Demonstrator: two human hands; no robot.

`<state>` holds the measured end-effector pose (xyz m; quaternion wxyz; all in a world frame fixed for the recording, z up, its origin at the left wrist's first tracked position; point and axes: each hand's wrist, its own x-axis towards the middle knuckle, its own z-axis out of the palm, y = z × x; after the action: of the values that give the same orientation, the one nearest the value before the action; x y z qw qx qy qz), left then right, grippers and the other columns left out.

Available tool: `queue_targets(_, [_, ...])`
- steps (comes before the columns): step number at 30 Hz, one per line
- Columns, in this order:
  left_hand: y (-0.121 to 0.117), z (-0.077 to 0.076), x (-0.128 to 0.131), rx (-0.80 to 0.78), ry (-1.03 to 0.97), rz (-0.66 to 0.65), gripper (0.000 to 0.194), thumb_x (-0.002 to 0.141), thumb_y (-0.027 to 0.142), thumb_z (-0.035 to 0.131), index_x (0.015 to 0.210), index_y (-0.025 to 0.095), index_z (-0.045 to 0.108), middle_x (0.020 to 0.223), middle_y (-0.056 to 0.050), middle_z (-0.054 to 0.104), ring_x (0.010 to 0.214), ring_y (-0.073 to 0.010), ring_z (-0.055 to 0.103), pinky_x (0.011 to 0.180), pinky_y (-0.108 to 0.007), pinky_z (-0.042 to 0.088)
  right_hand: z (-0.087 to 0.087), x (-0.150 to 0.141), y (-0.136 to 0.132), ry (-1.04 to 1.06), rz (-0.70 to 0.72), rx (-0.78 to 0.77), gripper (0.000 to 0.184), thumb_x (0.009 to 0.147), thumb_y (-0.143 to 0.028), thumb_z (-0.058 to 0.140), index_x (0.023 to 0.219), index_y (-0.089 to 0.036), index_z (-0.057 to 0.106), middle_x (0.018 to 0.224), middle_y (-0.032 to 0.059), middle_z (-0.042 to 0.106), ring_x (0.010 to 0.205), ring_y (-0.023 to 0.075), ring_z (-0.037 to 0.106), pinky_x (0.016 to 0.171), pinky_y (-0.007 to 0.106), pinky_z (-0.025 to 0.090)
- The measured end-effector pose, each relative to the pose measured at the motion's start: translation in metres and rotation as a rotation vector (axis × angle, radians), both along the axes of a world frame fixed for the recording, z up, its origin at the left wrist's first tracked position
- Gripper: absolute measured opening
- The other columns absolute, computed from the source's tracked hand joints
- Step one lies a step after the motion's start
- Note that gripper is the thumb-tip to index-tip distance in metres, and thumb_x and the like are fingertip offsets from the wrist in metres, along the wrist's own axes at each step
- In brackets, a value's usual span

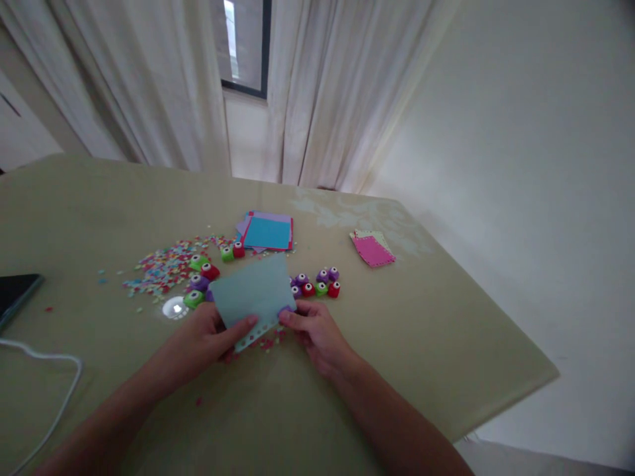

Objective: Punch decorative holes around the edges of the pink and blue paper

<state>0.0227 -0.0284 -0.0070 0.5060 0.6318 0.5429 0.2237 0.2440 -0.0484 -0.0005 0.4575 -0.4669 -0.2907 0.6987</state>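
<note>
A pale blue-green sheet of paper (pixel 253 291) is held tilted above the table, with a row of small holes along its near edge. My left hand (pixel 213 337) grips the sheet's left side, thumb on top. My right hand (pixel 317 334) is closed around a small purple paper punch (pixel 286 312) at the sheet's near right corner; most of the punch is hidden by the fingers. Under the sheet lie small red and pink paper bits (pixel 268 342). Several purple, red and green punches (pixel 321 289) with eye-like tops stand just beyond my right hand.
More punches (pixel 198 282) stand left of the sheet, beside a spread of colourful paper confetti (pixel 171 264). Stacked blue, red and lilac paper (pixel 268 233) lies behind. Pink and pale hole-edged sheets (pixel 373 250) lie at right. A dark device (pixel 17 294) and white cable (pixel 54 357) are at left.
</note>
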Motion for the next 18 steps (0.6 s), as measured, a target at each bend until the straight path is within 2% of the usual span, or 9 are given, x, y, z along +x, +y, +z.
queue_targets(4, [-0.001, 0.007, 0.004, 0.004, -0.066, 0.027, 0.05, 0.082, 0.066, 0.066, 0.057, 0.022, 0.063, 0.041, 0.003, 0.053, 0.038, -0.0128, 0.046, 0.041, -0.023, 0.031, -0.002, 0.001, 0.0, -0.01, -0.016, 0.02, 0.037, 0.062, -0.044, 0.097, 0.076, -0.017, 0.076, 0.067, -0.003, 0.063, 0.054, 0.0079, 0.04, 0.052, 0.024, 0.029])
queue_targets(8, [-0.001, 0.009, 0.004, 0.078, -0.062, 0.118, 0.051, 0.08, 0.066, 0.067, 0.056, 0.022, 0.061, 0.041, 0.003, 0.054, 0.039, -0.0132, 0.047, 0.041, -0.023, 0.033, -0.004, 0.004, 0.003, -0.005, 0.03, 0.051, 0.043, 0.066, -0.044, 0.095, 0.092, -0.016, 0.076, 0.085, 0.0022, 0.071, 0.067, 0.0124, 0.057, 0.062, 0.025, 0.04])
queue_targets(10, [0.0, 0.008, 0.002, 0.13, -0.068, 0.192, 0.049, 0.082, 0.065, 0.067, 0.06, 0.021, 0.064, 0.044, 0.003, 0.057, 0.041, -0.014, 0.049, 0.043, -0.023, 0.035, -0.004, 0.006, 0.004, -0.068, 0.004, 0.112, 0.046, 0.066, -0.042, 0.095, 0.098, -0.018, 0.073, 0.086, 0.0011, 0.071, 0.071, 0.0141, 0.06, 0.064, 0.025, 0.043])
queue_targets(13, [0.0, 0.008, -0.001, 0.215, -0.102, 0.289, 0.045, 0.084, 0.061, 0.067, 0.063, 0.021, 0.065, 0.048, 0.002, 0.06, 0.045, -0.0152, 0.054, 0.045, -0.024, 0.039, -0.001, 0.007, 0.002, -0.3, -0.04, 0.286, 0.038, 0.072, -0.038, 0.09, 0.098, -0.021, 0.068, 0.081, -0.0016, 0.066, 0.072, 0.0148, 0.059, 0.065, 0.026, 0.044])
queue_targets(18, [-0.002, 0.022, 0.002, 0.283, -0.141, 0.332, 0.041, 0.082, 0.055, 0.069, 0.057, 0.022, 0.067, 0.051, -0.001, 0.068, 0.049, -0.0175, 0.061, 0.051, -0.026, 0.046, -0.002, 0.005, -0.005, -0.894, 0.098, 0.616, 0.015, 0.085, -0.022, 0.076, 0.099, -0.02, 0.071, 0.085, 0.001, 0.065, 0.071, 0.0159, 0.057, 0.067, 0.029, 0.045])
